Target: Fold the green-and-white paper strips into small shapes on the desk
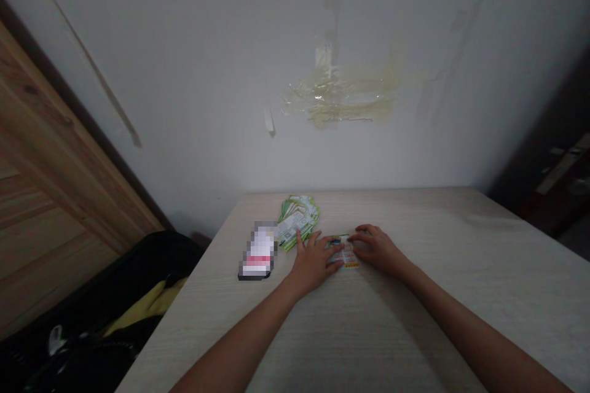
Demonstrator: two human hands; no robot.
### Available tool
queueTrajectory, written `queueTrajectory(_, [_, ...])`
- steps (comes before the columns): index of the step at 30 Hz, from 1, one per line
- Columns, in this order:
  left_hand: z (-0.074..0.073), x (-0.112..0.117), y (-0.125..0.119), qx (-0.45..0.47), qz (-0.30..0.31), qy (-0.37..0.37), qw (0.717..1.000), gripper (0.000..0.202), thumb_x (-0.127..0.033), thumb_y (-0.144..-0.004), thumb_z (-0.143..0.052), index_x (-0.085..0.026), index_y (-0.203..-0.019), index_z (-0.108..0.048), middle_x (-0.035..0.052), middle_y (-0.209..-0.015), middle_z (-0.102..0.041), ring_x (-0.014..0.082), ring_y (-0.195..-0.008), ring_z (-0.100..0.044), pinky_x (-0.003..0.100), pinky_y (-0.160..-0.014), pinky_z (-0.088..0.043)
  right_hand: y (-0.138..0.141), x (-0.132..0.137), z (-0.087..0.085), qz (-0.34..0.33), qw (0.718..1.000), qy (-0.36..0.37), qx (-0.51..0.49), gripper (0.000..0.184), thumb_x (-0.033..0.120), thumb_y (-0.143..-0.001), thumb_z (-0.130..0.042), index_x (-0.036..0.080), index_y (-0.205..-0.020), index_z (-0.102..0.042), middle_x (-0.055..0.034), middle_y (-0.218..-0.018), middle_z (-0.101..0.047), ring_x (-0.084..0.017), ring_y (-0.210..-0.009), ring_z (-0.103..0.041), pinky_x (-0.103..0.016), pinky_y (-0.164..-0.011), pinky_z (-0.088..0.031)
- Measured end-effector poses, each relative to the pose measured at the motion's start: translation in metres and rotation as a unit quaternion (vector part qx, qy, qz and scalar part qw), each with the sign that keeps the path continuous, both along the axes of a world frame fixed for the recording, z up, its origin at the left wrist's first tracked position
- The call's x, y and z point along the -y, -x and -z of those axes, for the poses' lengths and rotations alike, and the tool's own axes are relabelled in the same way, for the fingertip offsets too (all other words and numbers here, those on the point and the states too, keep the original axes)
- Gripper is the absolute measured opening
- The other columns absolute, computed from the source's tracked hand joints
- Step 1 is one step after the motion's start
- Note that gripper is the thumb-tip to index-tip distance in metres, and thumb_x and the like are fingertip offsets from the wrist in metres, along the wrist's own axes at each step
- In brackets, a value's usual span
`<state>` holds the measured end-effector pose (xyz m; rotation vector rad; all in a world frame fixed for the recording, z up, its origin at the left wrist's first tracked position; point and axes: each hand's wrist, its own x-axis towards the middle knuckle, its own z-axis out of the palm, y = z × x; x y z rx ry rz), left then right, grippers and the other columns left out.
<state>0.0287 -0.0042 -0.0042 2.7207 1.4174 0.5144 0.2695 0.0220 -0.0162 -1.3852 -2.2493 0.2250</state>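
A small printed card point(349, 253) with a yellow strip along its near edge lies on the table between my hands. My left hand point(313, 261) rests over its left side, fingers spread, with some fingertips on the card. From the other side, my right hand point(378, 249) touches the card's right edge with its fingers bent and apart. Just beyond my left hand, a fanned pile of green and white cards point(299, 221) lies flat. The print on the cards is too small to read.
A phone-like object point(258, 255) with a blurred-out face lies left of the pile. The pale wooden table point(442, 319) meets a wall point(207, 73) bearing old tape. Dark bags and a yellow cloth point(138, 307) sit beyond the table's left edge.
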Motion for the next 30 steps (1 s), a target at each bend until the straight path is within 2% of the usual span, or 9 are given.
queueTrajectory(8, [0.001, 0.0, 0.0, -0.004, 0.002, -0.005, 1.0, 0.041, -0.057, -0.092, -0.044, -0.049, -0.133, -0.047, -0.0044, -0.14, -0.05, 0.0348, -0.136, -0.031, 0.077, -0.104, 0.008, -0.008, -0.001, -0.002, -0.038, 0.999, 0.038, -0.002, 0.044, 0.037, -0.075, -0.071, 0.029, -0.118, -0.066, -0.0108, -0.133, -0.05, -0.027, -0.12, -0.05, -0.044, -0.104, -0.04])
queueTrajectory(22, [0.001, 0.0, 0.001, -0.01, 0.001, -0.004, 1.0, 0.041, -0.058, -0.093, -0.041, -0.049, -0.132, -0.048, -0.0041, -0.14, -0.05, 0.0341, -0.136, -0.032, 0.076, -0.105, 0.007, -0.014, 0.006, 0.0, -0.073, 0.996, 0.049, -0.015, 0.067, 0.038, -0.066, -0.077, 0.028, -0.129, -0.057, -0.0117, -0.143, -0.042, -0.029, -0.13, -0.043, -0.047, -0.109, -0.036])
queueTrajectory(27, [0.001, 0.0, 0.001, -0.004, 0.003, -0.003, 1.0, 0.041, -0.058, -0.093, -0.042, -0.049, -0.133, -0.047, -0.0037, -0.139, -0.051, 0.0345, -0.136, -0.032, 0.076, -0.104, 0.008, -0.016, 0.005, 0.004, -0.069, 0.996, 0.047, -0.021, 0.067, 0.04, -0.066, -0.077, 0.029, -0.129, -0.057, -0.0111, -0.143, -0.042, -0.03, -0.131, -0.042, -0.048, -0.108, -0.036])
queueTrajectory(30, [0.0, 0.0, 0.001, -0.007, 0.0, -0.006, 1.0, 0.041, -0.057, -0.093, -0.044, -0.048, -0.133, -0.048, -0.0039, -0.139, -0.051, 0.0337, -0.136, -0.032, 0.076, -0.105, 0.007, -0.018, 0.005, 0.002, -0.078, 0.995, 0.05, -0.027, 0.053, 0.041, -0.07, -0.076, 0.031, -0.12, -0.064, -0.0094, -0.14, -0.046, -0.03, -0.129, -0.043, -0.048, -0.108, -0.036])
